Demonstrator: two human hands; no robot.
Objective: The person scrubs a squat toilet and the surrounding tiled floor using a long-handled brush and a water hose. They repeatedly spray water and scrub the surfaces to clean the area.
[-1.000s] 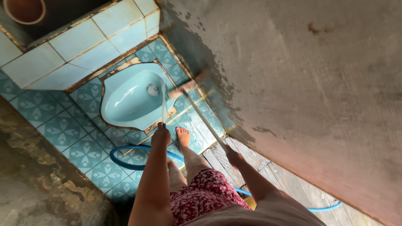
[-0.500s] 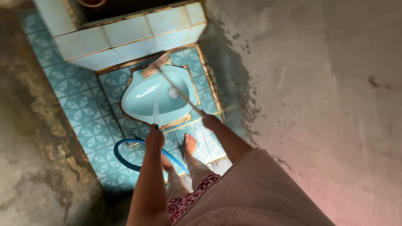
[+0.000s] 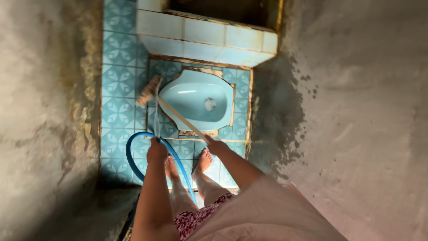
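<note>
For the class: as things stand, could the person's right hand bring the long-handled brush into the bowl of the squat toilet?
Probably yes. The right hand grips the long-handled brush, whose head sits on the floor tiles just left of the squat toilet. Nothing lies between head and bowl; the left hand with the blue hose stays clear.

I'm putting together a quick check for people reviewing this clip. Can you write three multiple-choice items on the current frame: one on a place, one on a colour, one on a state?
1. Where is the brush head?
A. On the floor tiles left of the squat toilet
B. Inside the toilet bowl
C. On the concrete wall

2. What colour is the hose?
A. Green
B. Blue
C. Red

3. What is the left hand doing?
A. Hanging empty
B. Resting on the wall
C. Gripping the hose end, water streaming out

Answers: 1 A, the bristles sit on patterned tile beside the bowl. 2 B, the loop is plainly blue. 3 C, a pale stream leaves the fist; the right hand holds the brush handle.
</note>
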